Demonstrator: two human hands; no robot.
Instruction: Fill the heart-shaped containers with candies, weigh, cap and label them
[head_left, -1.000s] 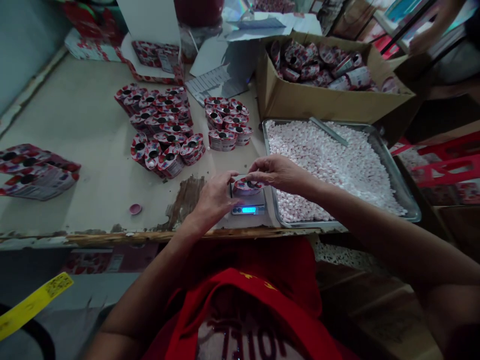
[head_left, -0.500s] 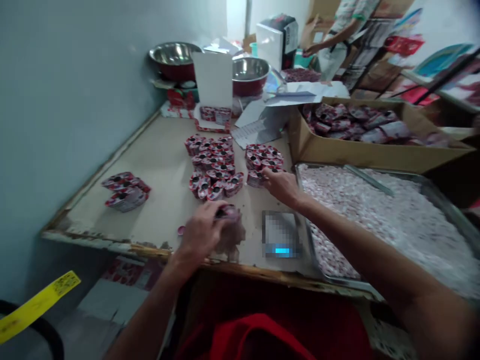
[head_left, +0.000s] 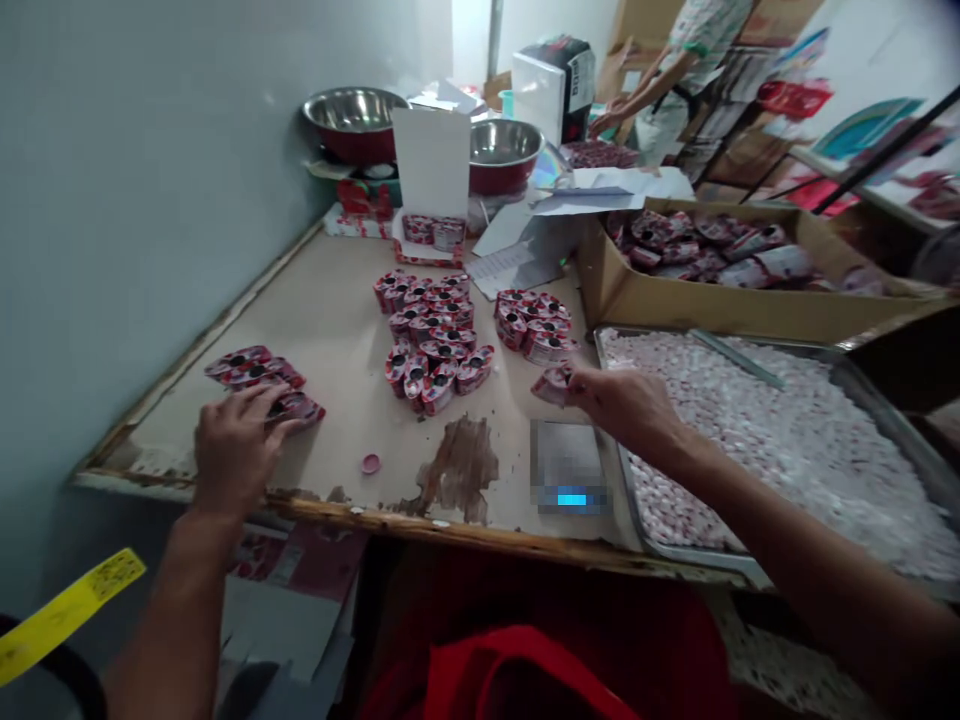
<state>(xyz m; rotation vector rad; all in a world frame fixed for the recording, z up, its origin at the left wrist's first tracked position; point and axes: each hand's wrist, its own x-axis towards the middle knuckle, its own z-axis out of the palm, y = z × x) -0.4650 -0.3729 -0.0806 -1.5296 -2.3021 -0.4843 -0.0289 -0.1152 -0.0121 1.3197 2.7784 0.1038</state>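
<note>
My left hand [head_left: 238, 440] is closed on a small red-and-purple printed pack [head_left: 300, 408] at the table's left, right beside a small group of similar packs [head_left: 238, 365]. My right hand [head_left: 637, 405] pinches another printed pack [head_left: 552, 384], held tilted just above the small scale [head_left: 568, 445] with its lit blue display. Several packs with dark round openings on top [head_left: 431, 325] stand in a cluster at mid-table, and a smaller cluster [head_left: 534, 320] stands to its right. Near the front edge lies a small pink cap [head_left: 370, 463].
On the right, a metal tray [head_left: 621, 470] holds many small whitish pieces and a flat metal strip [head_left: 739, 360]. Behind it stands a cardboard box [head_left: 675, 305] of packs. Steel bowls [head_left: 352, 125] and an upright white carton [head_left: 431, 160] are at the back, where another person [head_left: 675, 80] works.
My left hand has moved left with its pack, from the worn patch to the left group. My right hand has drawn a pack toward me, away from the right cluster.
</note>
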